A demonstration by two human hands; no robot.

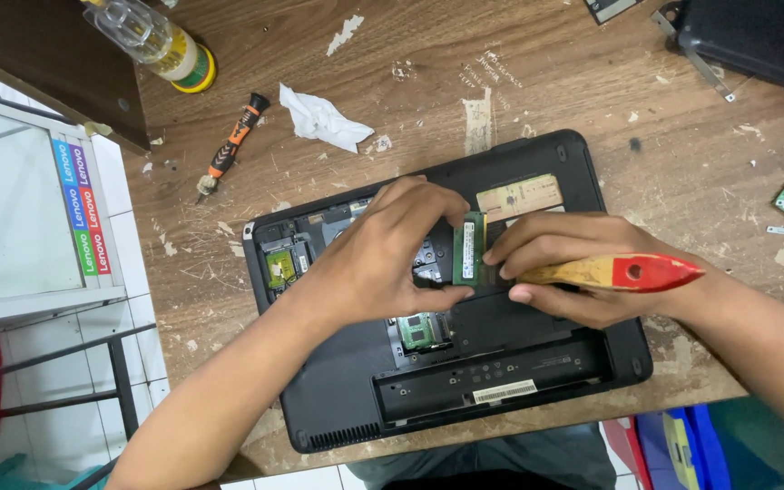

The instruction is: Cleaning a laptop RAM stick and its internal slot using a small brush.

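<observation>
A small green memory card (pixel 470 249) was held on edge above the middle of the upturned black laptop (pixel 537 363), pinched between both hands; the left hand (pixel 383 259) was closed on its near and far short ends with thumb and fingers, while the right hand (pixel 560 263) was closed narrowly against its right face and at the same time gripped a brush with a red and yellow wooden handle (pixel 623 271) under the fingers. The card was judged light, thin and stiff, yet fragile; its bare chips and contact strip were best left untouched, so the narrow edges were thought the proper place to take hold. A second green card (pixel 421 330) was seen seated in the open bay of the laptop, just below the held one. Beyond the laptop's far-left corner a small screwdriver (pixel 229 145), a crumpled white tissue (pixel 322 119) and a clear bottle (pixel 151 38) lay on the scarred wooden table (pixel 682 163).
</observation>
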